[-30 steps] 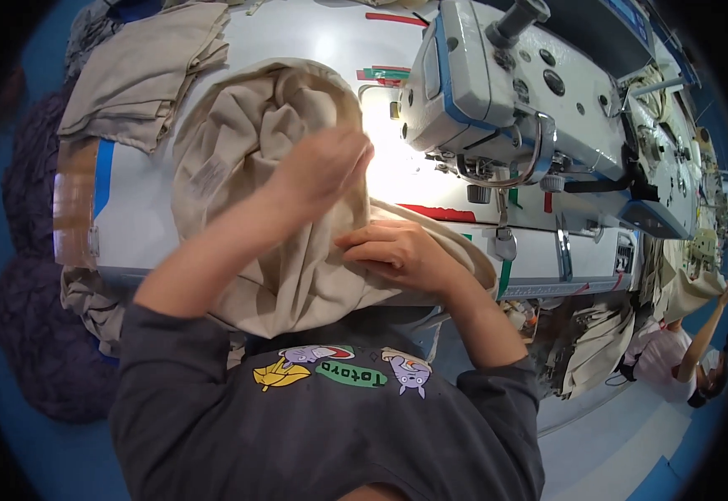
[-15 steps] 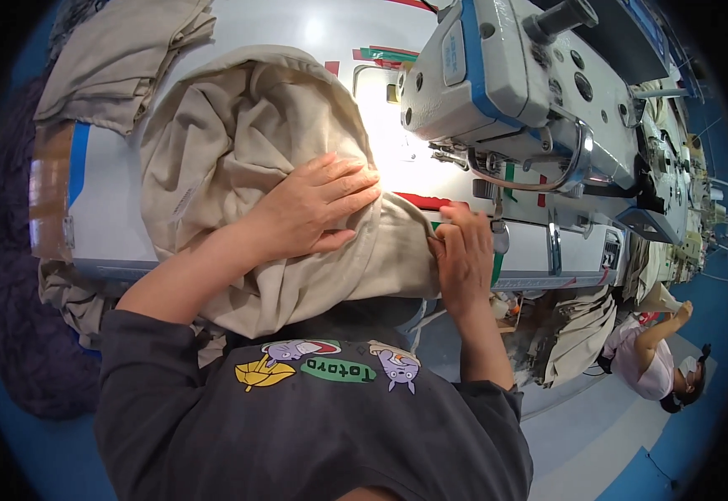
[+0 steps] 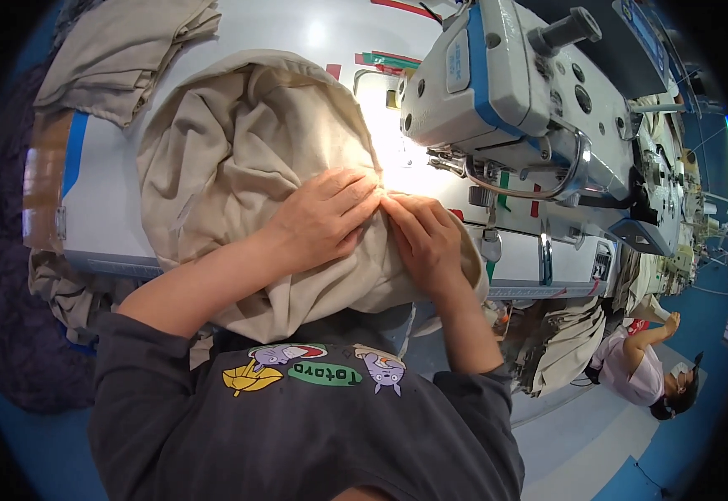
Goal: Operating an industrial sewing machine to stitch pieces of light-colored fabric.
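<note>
A large beige garment (image 3: 222,134) lies bunched over the white table, its near folds hanging over the front edge. My left hand (image 3: 322,215) rests on it with fingers together, gripping the cloth at its right-hand edge. Against those fingertips, my right hand (image 3: 427,242) pinches the same edge, its fingers closed and pointing up and left. Part of the cloth drapes beneath and beyond my right wrist. Both thumbs are largely hidden. A white and blue sewing machine (image 3: 497,92) stands just beyond my hands, its lit needle area close to the fabric edge.
Folded beige pieces (image 3: 130,50) are stacked at the table's far left. Strips of red and green tape (image 3: 389,62) mark the tabletop. More beige cloth (image 3: 560,342) hangs below the table at right. Farther right, another person (image 3: 639,359) works with raised arms.
My right hand has moved left from the fabric's right end to meet my left fingertips. The cloth there is now gathered, and the left hand has shifted slightly.
</note>
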Demonstrator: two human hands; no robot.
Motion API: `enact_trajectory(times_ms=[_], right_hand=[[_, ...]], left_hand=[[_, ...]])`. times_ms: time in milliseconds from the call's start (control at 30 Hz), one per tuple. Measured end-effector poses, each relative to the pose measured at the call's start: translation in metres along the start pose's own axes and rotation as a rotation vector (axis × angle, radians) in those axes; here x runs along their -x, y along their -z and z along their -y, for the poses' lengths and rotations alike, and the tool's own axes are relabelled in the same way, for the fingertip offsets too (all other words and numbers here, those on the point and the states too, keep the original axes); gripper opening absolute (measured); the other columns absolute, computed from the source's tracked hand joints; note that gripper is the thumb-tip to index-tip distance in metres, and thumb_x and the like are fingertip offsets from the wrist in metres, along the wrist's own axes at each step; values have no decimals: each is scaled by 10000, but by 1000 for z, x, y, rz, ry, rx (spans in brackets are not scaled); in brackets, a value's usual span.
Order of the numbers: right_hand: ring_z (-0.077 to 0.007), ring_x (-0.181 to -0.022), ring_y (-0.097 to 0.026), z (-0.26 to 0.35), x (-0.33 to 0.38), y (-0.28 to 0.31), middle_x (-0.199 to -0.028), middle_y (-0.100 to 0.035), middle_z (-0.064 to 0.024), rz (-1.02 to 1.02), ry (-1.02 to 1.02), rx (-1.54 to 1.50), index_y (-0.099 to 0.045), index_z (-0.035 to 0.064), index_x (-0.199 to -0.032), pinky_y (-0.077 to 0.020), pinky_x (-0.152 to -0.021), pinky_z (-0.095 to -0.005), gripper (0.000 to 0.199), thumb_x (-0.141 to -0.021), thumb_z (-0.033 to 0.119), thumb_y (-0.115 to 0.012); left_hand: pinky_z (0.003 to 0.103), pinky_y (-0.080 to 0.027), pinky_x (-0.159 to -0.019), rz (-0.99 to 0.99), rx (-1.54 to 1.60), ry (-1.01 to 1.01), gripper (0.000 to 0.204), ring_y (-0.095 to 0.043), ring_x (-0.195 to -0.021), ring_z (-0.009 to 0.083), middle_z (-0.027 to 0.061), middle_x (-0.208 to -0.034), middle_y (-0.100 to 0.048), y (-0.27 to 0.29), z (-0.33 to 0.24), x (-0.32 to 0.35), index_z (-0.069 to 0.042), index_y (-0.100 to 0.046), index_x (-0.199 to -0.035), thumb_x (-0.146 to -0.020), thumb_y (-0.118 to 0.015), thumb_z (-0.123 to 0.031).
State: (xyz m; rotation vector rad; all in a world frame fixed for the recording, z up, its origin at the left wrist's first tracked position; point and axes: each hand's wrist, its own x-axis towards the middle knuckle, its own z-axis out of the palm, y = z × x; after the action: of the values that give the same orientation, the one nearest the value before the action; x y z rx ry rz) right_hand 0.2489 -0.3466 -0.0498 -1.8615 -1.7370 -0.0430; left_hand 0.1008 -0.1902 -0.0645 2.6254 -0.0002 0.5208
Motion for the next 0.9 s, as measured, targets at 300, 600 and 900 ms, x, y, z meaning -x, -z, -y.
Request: enact_trajectory(times_ms=[300, 600, 900], right_hand=[[-223, -1027, -640, -27, -15, 4, -1112, -678, -58, 18, 94, 129, -700, 42, -1076, -530, -895, -354, 292, -785, 30, -710], [-247, -1037, -653, -44, -18, -3, -1138, -679, -74, -3, 42, 140, -686, 50, -1093, -507, -930, -377, 301, -797, -3, -700], [-241, -1037, -650, -44, -18, -8, -1129, -682, -49, -38, 36, 155, -697, 80, -1078, -507, -930, -374, 302, -785, 8, -715]], left_hand=[[530, -332, -1138, 44, 10, -75, 610, -481, -1295, 307, 118, -1338, -543, 5, 25, -32, -54, -547, -1322, -743, -714, -149], [524, -332, -1139, -31, 2, -106, 560, -519, -1209, 336, 144, -1222, -575, 1, 33, -48, -50, -571, -1271, -743, -715, -168], [513, -345, -1122, -21, 48, -126, 531, -532, -1185, 321, 143, -1201, -589, 4, 40, -48, -49, -571, -1258, -755, -700, -157]])
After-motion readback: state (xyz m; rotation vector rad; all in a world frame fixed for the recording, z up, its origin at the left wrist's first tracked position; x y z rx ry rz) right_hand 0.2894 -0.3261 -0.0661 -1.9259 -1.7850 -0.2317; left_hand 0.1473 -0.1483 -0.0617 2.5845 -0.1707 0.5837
